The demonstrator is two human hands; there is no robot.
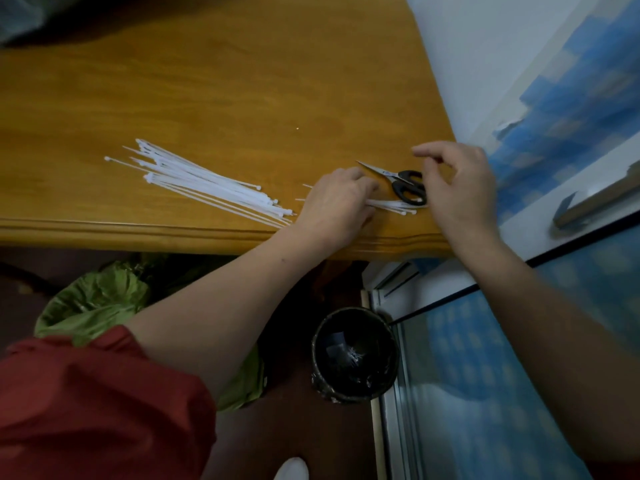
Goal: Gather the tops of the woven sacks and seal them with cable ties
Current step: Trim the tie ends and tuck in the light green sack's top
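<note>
A loose pile of white cable ties (pixel 204 183) lies on the wooden table (pixel 214 91) near its front edge. A smaller bunch of cable ties (pixel 394 206) lies further right, beside black-handled scissors (pixel 403 183). My left hand (pixel 337 204) rests on the smaller bunch with its fingers curled over the ties. My right hand (pixel 457 181) hovers just above the scissor handles, fingers loosely curled and holding nothing. A green woven sack (pixel 93 303) sits on the floor under the table edge, partly hidden by my left arm.
A black waste bin (pixel 356 355) with cut tie ends inside stands on the floor below the table corner. A glass-fronted cabinet (pixel 485 375) with blue patterned covering is at the right. A white wall (pixel 485 46) borders the table's right side.
</note>
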